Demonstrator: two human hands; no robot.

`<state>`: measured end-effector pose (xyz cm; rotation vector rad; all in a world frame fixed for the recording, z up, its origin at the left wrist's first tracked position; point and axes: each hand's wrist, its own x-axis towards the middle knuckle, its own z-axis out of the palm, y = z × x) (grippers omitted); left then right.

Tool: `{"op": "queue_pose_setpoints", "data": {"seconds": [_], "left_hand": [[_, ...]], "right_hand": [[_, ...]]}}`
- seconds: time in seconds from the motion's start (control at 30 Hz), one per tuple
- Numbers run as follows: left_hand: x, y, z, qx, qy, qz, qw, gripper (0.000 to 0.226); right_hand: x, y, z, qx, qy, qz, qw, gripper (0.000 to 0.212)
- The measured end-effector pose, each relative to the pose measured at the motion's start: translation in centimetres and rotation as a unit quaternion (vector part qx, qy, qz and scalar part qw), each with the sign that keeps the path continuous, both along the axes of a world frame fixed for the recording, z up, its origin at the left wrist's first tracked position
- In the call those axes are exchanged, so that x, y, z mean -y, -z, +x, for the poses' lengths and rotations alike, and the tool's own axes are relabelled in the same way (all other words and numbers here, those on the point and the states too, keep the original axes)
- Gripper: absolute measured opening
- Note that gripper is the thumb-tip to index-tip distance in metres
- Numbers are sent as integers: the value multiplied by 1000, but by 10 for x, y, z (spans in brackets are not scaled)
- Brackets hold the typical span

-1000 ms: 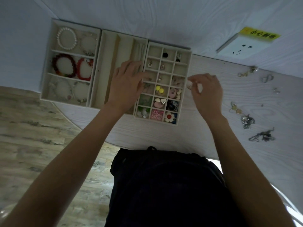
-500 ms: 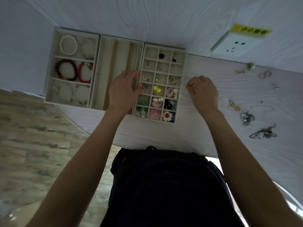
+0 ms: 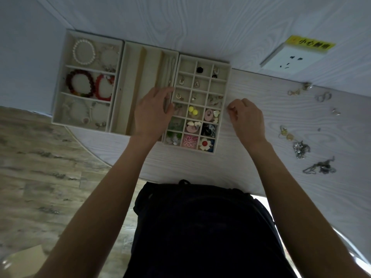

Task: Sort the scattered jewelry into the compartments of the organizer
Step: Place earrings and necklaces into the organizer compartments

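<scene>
Beige velvet-lined organizer tray with small square compartments [image 3: 228, 81] at table centre, two more beige trays butted to its left: long-slot tray [image 3: 128, 81] and bracelet tray [image 3: 60, 77] with white pearl bracelet [image 3: 84, 52], dark red bead bracelet [image 3: 80, 83], red bead bracelet [image 3: 103, 87]. Grid cells part filled: yellow ball studs [image 3: 193, 110], pink flower piece [image 3: 189, 140], white flower with red centre [image 3: 205, 144], black stud [image 3: 200, 69]; several top cells bare.

Left hand [image 3: 152, 113] flat-ish over seam between slot tray and grid tray, fingers loosely spread, thumb near grid edge, nothing visibly held; looks like steadying. Right hand [image 3: 247, 119] just beside grid's right wall, fingers curled in, tips pinched together near [image 3: 230, 109]; likely a tiny item between them but too small to confirm.

Scattered jewelry left on white wood-grain table [image 3: 261, 89], well right of the trays: tangled silver chain [image 3: 319, 167], sparkly silver cluster [image 3: 300, 148], yellow bead piece [image 3: 286, 134], silver ring piece [image 3: 324, 96], gold clasp piece [image 3: 295, 92], small silver earring [image 3: 336, 111].

Handling guess: all light, small, hard metal or beads, slippery on smooth top. Fingertip pinch for studs and rings. Chain limp, snag-prone; pick at the bunched middle, lift slowly, lay in long slot. Cluster possibly fragile; grip by hook or loop, not stones.

White wall socket with yellow label [image 3: 289, 57] at rear right.
</scene>
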<state>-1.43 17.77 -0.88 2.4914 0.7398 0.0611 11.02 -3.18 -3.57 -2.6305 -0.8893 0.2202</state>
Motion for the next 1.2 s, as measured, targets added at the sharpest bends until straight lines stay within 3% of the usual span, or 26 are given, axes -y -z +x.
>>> {"op": "queue_pose_setpoints", "data": {"seconds": [0.13, 0.3, 0.43, 0.57, 0.77, 0.9, 1.03, 1.2], "left_hand": [[0, -1, 0, -5, 1, 1, 1000, 39], [-2, 1, 0, -1, 2, 0, 1000, 39], [-1, 3, 0, 10, 3, 0, 1000, 38], [-3, 3, -1, 8, 4, -14, 1000, 39], [-2, 4, -2, 23, -4, -39, 999, 40], [-4, 6, -2, 25, -7, -33, 999, 41], [-2, 8, -2, 27, -4, -31, 999, 40], [-3, 8, -3, 43, -3, -41, 998, 39]], "right_hand": [[2, -4, -2, -1, 18, 3, 1000, 10], [-13, -26, 17, -74, 88, 133, 984, 6], [-41, -40, 36, -97, 77, 185, 975, 8], [-58, -39, 34, -88, 17, 165, 982, 14], [-77, -37, 25, -119, 11, 142, 983, 16], [-82, -34, 25, -78, -32, 106, 991, 12], [-86, -27, 28, -45, -25, 45, 998, 12], [-90, -25, 25, -46, -10, 61, 997, 10]]}}
